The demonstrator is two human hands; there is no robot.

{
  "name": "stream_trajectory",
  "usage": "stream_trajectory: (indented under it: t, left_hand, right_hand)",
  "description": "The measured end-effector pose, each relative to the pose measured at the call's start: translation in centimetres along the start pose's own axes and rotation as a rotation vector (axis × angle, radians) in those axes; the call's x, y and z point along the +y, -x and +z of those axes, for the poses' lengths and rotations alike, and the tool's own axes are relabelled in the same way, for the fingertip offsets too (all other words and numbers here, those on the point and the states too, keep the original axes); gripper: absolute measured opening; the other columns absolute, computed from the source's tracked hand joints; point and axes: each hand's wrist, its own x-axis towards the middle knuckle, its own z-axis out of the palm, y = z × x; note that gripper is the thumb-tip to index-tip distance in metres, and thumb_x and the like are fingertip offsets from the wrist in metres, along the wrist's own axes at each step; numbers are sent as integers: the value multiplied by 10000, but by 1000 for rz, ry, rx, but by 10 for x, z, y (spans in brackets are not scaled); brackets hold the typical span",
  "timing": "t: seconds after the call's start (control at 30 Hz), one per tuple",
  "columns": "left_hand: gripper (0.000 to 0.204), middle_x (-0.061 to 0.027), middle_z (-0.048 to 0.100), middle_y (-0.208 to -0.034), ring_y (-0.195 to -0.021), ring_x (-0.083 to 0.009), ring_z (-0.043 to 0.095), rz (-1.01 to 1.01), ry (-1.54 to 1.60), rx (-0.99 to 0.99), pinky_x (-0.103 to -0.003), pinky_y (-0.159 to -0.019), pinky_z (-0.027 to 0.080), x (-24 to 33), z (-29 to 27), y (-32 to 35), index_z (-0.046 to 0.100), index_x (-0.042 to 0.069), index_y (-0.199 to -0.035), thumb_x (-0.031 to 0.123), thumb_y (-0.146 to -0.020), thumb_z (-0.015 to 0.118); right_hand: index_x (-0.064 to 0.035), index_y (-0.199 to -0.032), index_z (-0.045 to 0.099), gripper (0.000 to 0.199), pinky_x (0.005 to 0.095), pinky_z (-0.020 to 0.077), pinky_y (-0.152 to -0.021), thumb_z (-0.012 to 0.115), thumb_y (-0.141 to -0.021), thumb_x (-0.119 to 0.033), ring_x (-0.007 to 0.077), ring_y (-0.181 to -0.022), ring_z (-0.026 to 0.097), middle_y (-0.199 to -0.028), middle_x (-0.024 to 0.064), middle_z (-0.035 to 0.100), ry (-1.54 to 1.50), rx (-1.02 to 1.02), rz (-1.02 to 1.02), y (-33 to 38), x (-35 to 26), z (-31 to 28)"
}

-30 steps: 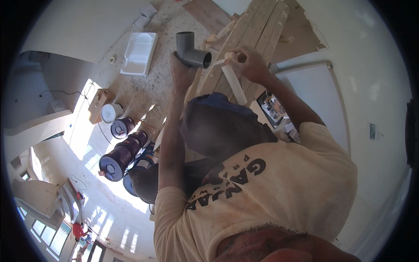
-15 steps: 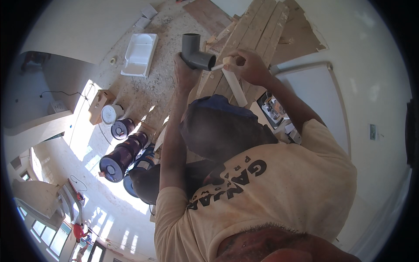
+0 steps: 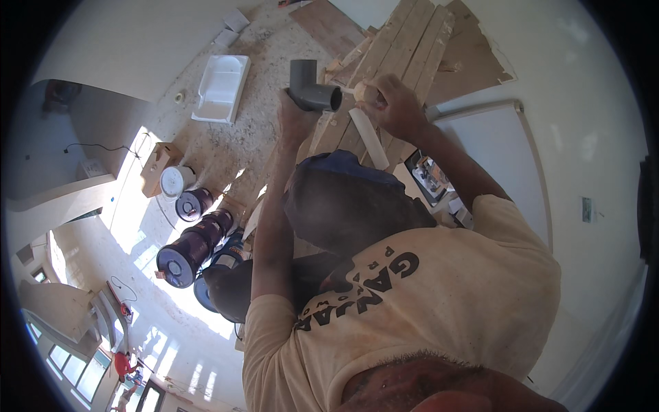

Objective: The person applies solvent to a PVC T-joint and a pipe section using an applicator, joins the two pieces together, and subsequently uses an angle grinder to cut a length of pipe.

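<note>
The left hand (image 3: 295, 122) was clamped around the outer bend of the elbow (image 3: 314, 95), a grey plastic pipe fitting. The elbow was held up in the air, over the left edge of the desk (image 3: 408, 41) as seen from above. One mouth of the elbow pointed toward the top of the view; the other faced right, toward the right hand (image 3: 397, 106).

The right hand was closed in a pinch, thumb and fingers together on a pale piece (image 3: 366, 95). A narrow white part reached from this piece toward the right mouth of the elbow. Whether the two touched could not be determined.

The desk consisted of long wooden planks laid side by side. A straight white length (image 3: 371, 141) appeared against the planks, just below the right hand in the view.

To the left, a white basin (image 3: 220, 89) was positioned on the dusty floor (image 3: 271, 51), with a small roll (image 3: 179, 97) beside it. Nearer the person stood a brown box (image 3: 158, 168), a white bucket (image 3: 176, 180) and several dark purple drums (image 3: 180, 259). A white panel (image 3: 491, 158) was located to the right of the desk, near the wall (image 3: 583, 130).
</note>
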Motion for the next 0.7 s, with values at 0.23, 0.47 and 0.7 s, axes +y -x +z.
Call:
stream_trajectory:
  t: [0.23, 0.47, 0.7]
  left_hand:
    - [741, -242, 677, -1078, -1016, -373, 684, 1, -19, -65, -449, -857, 540, 4, -9, -1, 465, -58, -1223, 172, -655, 882]
    - [739, -213, 664, -1088, -1017, -306, 681, -30, 52, -110, -406, -849, 547, -1, -13, 0, 479, -66, -1210, 161, -639, 890]
    - [686, -169, 635, -1045, -950, -222, 663, -95, 176, -193, -357, -788, 555, -20, -10, -4, 475, -77, -1161, 144, -660, 888]
  right_hand:
    - [-87, -1180, 600, 463, 399, 589, -753, 852, -803, -178, 303, -928, 678, -1072, 125, 603, 5, 109, -261, 0, -5, -5]
    - [-57, -1203, 621, 435, 367, 611, -770, 815, -835, -186, 239, -971, 672, -1107, 123, 595, -187, 161, -127, 9, 0, -25]
    - [-82, -1201, 670, 407, 406, 562, -821, 787, -843, -237, 279, -974, 681, -1069, 144, 663, 112, 164, 328, 25, 115, -34]
